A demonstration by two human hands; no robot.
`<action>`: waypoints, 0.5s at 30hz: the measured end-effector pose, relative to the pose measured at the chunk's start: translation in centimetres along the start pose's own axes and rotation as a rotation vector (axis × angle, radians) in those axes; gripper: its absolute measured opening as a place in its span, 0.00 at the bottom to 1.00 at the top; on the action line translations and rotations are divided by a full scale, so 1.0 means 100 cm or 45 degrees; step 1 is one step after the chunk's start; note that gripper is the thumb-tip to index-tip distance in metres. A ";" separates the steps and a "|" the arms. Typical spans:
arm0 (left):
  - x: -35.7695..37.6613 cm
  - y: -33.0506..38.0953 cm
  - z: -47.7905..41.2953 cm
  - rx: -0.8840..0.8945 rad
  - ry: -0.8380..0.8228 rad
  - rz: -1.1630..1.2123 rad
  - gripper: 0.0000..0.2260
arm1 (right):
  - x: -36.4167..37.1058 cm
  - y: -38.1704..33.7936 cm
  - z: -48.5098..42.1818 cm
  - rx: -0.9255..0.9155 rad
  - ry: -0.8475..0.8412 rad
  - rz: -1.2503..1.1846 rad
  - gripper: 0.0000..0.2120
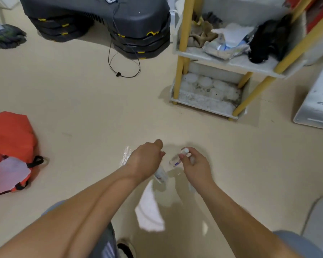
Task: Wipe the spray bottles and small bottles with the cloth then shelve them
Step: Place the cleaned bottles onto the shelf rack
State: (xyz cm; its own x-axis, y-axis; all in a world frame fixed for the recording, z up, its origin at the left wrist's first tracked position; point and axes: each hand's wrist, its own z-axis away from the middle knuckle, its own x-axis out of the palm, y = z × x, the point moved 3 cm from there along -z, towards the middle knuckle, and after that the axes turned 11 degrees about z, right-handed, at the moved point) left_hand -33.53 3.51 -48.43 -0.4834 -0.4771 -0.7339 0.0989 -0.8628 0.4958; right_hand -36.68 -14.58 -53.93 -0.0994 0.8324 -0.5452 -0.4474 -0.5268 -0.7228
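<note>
My left hand (145,161) grips a small clear bottle (160,175) whose lower end sticks out below the fist, with a white cloth (150,209) hanging blurred beneath it. My right hand (193,164) pinches another small clear bottle (177,159) with a white cap, tilted between the two hands. Both hands hover over the beige floor. The yellow-legged white shelf (209,105) stands ahead to the right, its lowest tier dusty with round marks.
The shelf's middle tier (231,61) carries rags, crumpled packets and a black cloth. A black stacked machine (138,25) with a loose cord stands at the back. An orange bag (11,151) lies at left, a mop (7,36) at far left, a white appliance (317,105) at right.
</note>
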 end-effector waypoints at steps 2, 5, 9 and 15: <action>-0.050 0.050 0.019 0.100 0.086 0.110 0.10 | -0.062 -0.043 0.024 -0.008 0.078 -0.023 0.08; -0.136 0.142 0.055 0.250 0.240 0.297 0.09 | -0.161 -0.119 0.060 -0.056 0.154 -0.006 0.06; -0.251 0.275 0.109 0.471 0.369 0.427 0.09 | -0.290 -0.231 0.111 -0.120 0.180 0.013 0.08; -0.383 0.431 0.174 0.603 0.427 0.422 0.07 | -0.440 -0.362 0.176 -0.224 0.146 0.058 0.09</action>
State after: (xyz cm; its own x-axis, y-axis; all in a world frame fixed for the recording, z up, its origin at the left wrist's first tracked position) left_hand -25.87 -12.49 9.08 -0.1893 -0.7962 -0.5746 -0.2337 -0.5318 0.8140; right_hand -31.78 -29.11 3.70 -0.0096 0.7874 -0.6164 -0.2819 -0.5936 -0.7538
